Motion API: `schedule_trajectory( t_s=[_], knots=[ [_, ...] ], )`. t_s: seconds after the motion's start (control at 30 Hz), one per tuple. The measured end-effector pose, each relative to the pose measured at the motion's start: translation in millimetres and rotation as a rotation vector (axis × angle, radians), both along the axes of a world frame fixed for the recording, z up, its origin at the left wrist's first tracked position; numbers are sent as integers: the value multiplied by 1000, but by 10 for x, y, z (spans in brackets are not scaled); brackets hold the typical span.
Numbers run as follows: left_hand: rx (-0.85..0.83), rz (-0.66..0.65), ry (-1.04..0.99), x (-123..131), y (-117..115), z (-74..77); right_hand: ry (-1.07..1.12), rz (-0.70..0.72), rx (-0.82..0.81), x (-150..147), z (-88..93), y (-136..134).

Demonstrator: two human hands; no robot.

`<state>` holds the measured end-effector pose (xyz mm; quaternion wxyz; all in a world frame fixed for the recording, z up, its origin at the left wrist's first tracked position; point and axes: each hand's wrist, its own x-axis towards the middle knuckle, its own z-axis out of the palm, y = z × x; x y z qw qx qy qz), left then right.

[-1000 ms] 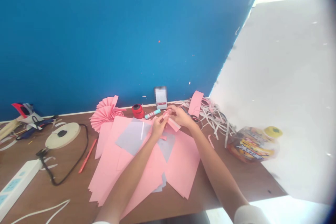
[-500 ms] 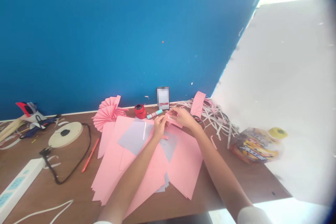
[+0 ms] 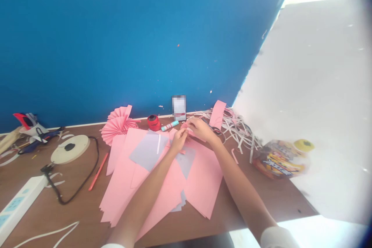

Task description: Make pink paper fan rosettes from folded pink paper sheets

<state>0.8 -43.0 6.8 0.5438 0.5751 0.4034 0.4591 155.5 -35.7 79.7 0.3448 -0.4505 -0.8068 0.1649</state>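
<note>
Above the middle of the pink sheets, my left hand (image 3: 178,140) and my right hand (image 3: 198,128) work close together. Both are closed, with thumb and fingertips pinching a strip of pink paper (image 3: 196,135) that shows small folds between them. Part of the strip is hidden behind the fingers. Beneath my forearms lie large pink sheets (image 3: 203,184) and grey-purple pieces of paper (image 3: 147,151), one with a thin white strip (image 3: 158,144) on it. Just beyond my left hand is a glue stick (image 3: 170,126) beside a red round object (image 3: 154,123).
Pleated pink paper fans (image 3: 118,127) sit at the back left. A phone (image 3: 179,108) leans against the blue wall. Paper shreds (image 3: 236,128) pile up at right, near a yellow-capped bottle (image 3: 280,161). At left are a red pen (image 3: 99,171), a cream disc (image 3: 71,149) and a power strip (image 3: 21,205).
My hands have shifted slightly apart at the fingertips, both still on the pink strip, and more of its folds show. The whole view has moved a little.
</note>
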Motion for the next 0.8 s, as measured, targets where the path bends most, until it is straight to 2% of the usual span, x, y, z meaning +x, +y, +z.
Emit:
schedule_trajectory(
  t_s=[0.13,0.33,0.53,0.67,0.8],
  knots=[
    [23,22,-12,-15,1,7,19,19,3,-5,49,-26],
    [121,166,8,-53,-15,89,90,132,-31,-6,150,-101],
    [-1,197,-103,-52,-11,118,136,188,-114,-21,87,-77],
    [-42,159,-200,-43,15,111,130,172,-135,-14,85,-71],
    [-61,84,-247,-51,32,105,122,179,-42,-18,148,-101]
  ],
)
